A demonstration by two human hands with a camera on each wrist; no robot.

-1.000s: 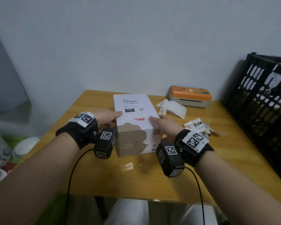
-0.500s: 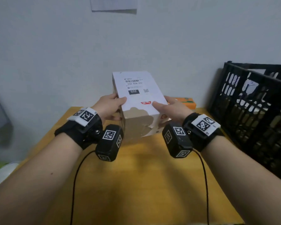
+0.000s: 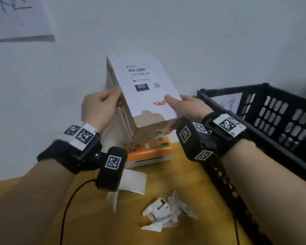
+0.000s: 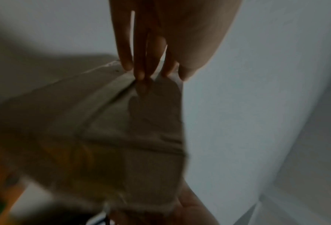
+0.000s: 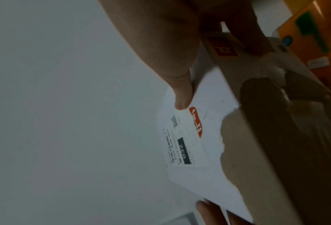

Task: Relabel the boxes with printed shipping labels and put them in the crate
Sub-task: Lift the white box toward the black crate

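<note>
I hold a white and brown cardboard box (image 3: 148, 119) in the air above the table, tilted toward me. Its top face carries a printed shipping label (image 3: 141, 80) with a barcode and "032". My left hand (image 3: 99, 108) grips the box's left side, thumb on the top edge. My right hand (image 3: 184, 106) grips the right side, thumb on the top face near a red mark. The right wrist view shows the label (image 5: 185, 146) under my right thumb. In the left wrist view my fingers (image 4: 139, 45) lie against the box's brown side (image 4: 122, 129). A black slatted crate (image 3: 272, 121) stands at the right.
An orange and white label printer (image 3: 148, 152) sits on the wooden table (image 3: 193, 183) below the box. A curled white label strip (image 3: 131, 181) and crumpled peeled labels (image 3: 164, 213) lie in front of it. A grey wall is close behind, with a paper sheet (image 3: 16, 18) at top left.
Both hands have lifted the box off the table and carried it up and a little to the right, toward the crate. The grip on both sides is unchanged.
</note>
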